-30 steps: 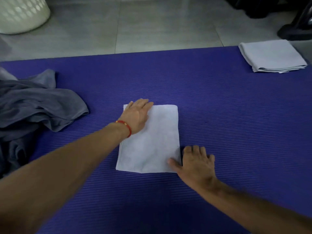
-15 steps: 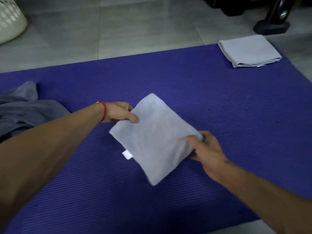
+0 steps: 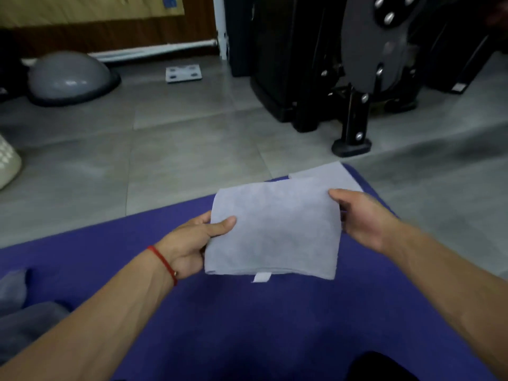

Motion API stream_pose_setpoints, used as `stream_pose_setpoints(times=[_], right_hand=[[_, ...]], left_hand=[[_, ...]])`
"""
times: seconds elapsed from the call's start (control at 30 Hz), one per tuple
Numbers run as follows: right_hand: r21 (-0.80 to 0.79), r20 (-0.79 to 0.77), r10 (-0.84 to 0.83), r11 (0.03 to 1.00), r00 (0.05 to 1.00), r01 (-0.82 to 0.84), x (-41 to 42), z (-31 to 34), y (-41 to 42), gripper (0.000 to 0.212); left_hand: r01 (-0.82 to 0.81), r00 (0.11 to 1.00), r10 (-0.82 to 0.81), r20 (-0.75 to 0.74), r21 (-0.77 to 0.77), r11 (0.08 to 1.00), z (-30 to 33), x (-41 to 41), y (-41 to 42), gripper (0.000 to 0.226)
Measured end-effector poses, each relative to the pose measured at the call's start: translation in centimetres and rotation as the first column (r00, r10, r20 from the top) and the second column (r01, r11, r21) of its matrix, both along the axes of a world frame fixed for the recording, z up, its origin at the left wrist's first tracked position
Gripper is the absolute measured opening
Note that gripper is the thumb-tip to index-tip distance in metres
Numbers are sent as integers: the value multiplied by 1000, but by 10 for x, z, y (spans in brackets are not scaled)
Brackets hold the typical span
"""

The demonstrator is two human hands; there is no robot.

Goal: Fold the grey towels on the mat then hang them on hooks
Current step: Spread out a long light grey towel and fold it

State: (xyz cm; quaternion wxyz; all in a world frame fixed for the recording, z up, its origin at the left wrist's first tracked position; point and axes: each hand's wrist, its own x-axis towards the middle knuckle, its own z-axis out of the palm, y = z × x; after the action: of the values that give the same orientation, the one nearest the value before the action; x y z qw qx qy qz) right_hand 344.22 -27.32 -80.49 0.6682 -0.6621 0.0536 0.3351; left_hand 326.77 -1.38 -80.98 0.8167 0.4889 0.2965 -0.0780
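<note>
While both hands hold it up off the mat (image 3: 247, 325), the folded grey towel (image 3: 275, 229) hangs roughly flat and square between them, with a small white tag (image 3: 261, 277) poking out from its lower edge. The left hand (image 3: 192, 243) grips the towel's left edge, thumb pressed on top and the other fingers curled underneath. A red string bracelet (image 3: 163, 264) circles that wrist. The right hand (image 3: 360, 215) holds the towel's right edge near the upper corner, thumb on top; the fingers beneath are hidden by the cloth. Just behind the held towel, at the far edge of the purple mat, a second folded towel (image 3: 330, 173) lies flat, partly covered from view. At the lower left, a heap of darker grey towels (image 3: 19, 312) rests on the mat, unfolded. Beyond the mat is a grey tiled floor (image 3: 178, 147). On it stand a grey half-dome ball (image 3: 68, 77), a small white scale (image 3: 183, 74), a black machine on a stand (image 3: 354, 92), and, at the left edge, part of a cream basket (image 3: 7, 160).
</note>
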Motion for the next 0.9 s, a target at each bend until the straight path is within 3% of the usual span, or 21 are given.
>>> stream_pose_setpoints(times=[0.1,0.23,0.4,0.57,0.67,0.8,0.9], right_hand=[[30,-80,36,999,996,-33,-4,30,-21,43],[-47,-158,126,990,979,-135,1,28,-50,36],[-101,-294,136,980,946,-172,54,8,-73,38],[-122,-427,71,983,901,-135,127,-28,-89,33],[-165,-366,32,981,930,-99,188,-59,-85,28],[-187,-201,-5,982,980,-33,279,-89,-65,49],[-152,-1,-31,988,1000,30,334,-96,-52,28]], left_hand=[[-56,998,55,-27,-23,998,34,26,-19,35],[-31,986,25,-166,-33,999,39,58,-42,42],[80,921,-148,-360,-196,977,14,108,-56,46],[226,852,-257,-455,-124,966,-31,181,-70,35],[234,881,-196,-430,37,971,-58,238,-75,33],[71,966,-24,-256,176,982,-83,305,-83,36],[-24,991,47,-123,187,982,-108,343,-88,48]])
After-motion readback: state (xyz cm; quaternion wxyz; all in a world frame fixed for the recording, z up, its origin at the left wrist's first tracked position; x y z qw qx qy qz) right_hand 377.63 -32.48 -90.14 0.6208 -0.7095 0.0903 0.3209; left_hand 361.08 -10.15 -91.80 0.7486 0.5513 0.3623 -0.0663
